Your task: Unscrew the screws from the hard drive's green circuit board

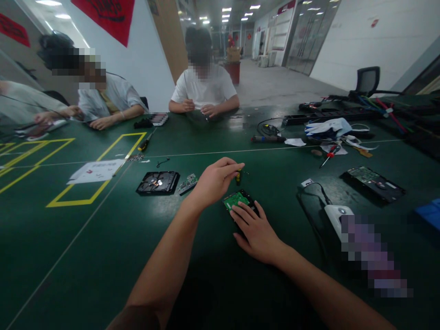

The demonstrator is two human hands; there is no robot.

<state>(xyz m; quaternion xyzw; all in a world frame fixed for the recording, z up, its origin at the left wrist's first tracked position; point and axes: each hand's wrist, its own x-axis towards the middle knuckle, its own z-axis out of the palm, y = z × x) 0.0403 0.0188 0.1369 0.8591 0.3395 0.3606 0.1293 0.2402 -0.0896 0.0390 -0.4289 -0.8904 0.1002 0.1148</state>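
Observation:
My left hand (pixel 217 181) is closed round a screwdriver with a yellow and black handle (pixel 238 178). The tool points downward at the far edge of a hard drive; its tip is too small to make out. Under my right hand (pixel 256 229) lies that hard drive (pixel 237 199), its green circuit board facing up. The right fingers are spread flat across the board and part of the drive is hidden beneath them. To the left sit a black hard drive casing (pixel 158 182) and a loose circuit board (pixel 188 184).
Another hard drive (pixel 374 184) lies at the right, near a white device (pixel 338 215) with a cable. A red screwdriver (pixel 330 155), gloves (pixel 328 128) and a yellow-black screwdriver (pixel 143 144) are farther back. Co-workers sit across the green table (pixel 85 266); a paper (pixel 96 171) lies left.

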